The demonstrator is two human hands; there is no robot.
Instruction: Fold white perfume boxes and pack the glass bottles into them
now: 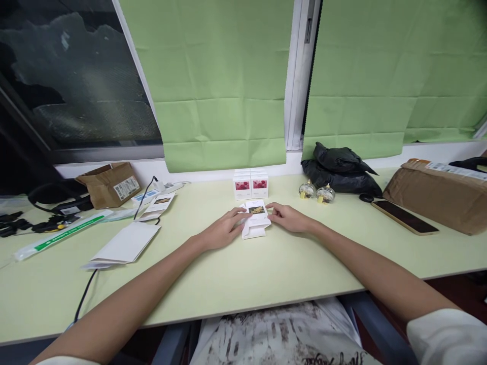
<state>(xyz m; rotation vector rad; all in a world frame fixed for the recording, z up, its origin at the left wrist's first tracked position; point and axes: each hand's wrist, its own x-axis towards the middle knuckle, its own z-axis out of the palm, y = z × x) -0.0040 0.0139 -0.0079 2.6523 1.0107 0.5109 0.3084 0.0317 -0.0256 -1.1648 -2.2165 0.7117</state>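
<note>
A small white paper box [259,221] with a yellowish picture lies on the table in front of me, its near-end flaps folded out. My left hand [224,228] grips its left side, fingertips resting on the top face. On the opposite side my right hand [289,218] holds the edge with thumb and fingers. Just beyond stand several closed white boxes [251,185] with pink-red pictures, packed together. Two round glass bottles [325,193] with gold-coloured parts sit to the right of them. What the open box contains, if anything, is hidden.
Flat folded white cartons [124,243] lie at the left, near a black cable and a long green-and-white packet [70,233]. An opened brown box [110,185] stands behind them. To the right are black plastic bags [338,170], a phone [405,217] and a large brown parcel [437,195].
</note>
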